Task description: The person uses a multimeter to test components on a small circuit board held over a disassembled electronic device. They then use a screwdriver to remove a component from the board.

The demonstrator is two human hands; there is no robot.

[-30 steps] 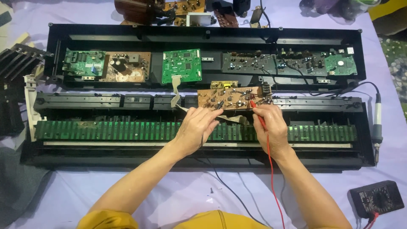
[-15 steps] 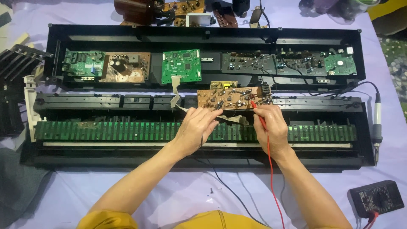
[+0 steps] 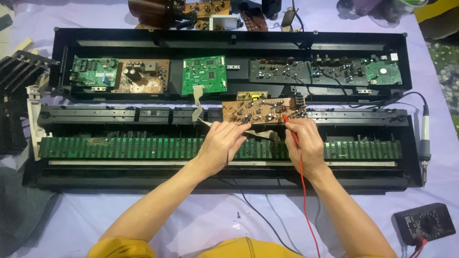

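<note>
The left hand [image 3: 222, 143] pinches a black probe [image 3: 245, 120] and the right hand [image 3: 303, 142] pinches a red probe [image 3: 288, 122], both tips resting on the brown circuit board [image 3: 260, 111] that lies on the upper rail of the opened keyboard chassis [image 3: 229, 165], just above the row of green key contacts [image 3: 119, 148]. A red lead [image 3: 303, 191] runs from the right hand toward the black multimeter [image 3: 424, 223] at the lower right, and a soldering iron [image 3: 424, 138] lies beside the chassis's right end

Brown circuit board [image 3: 258, 111], red probe [image 3: 290, 127], green contact strip [image 3: 119, 148], lilac cloth [image 3: 143, 210]
</note>
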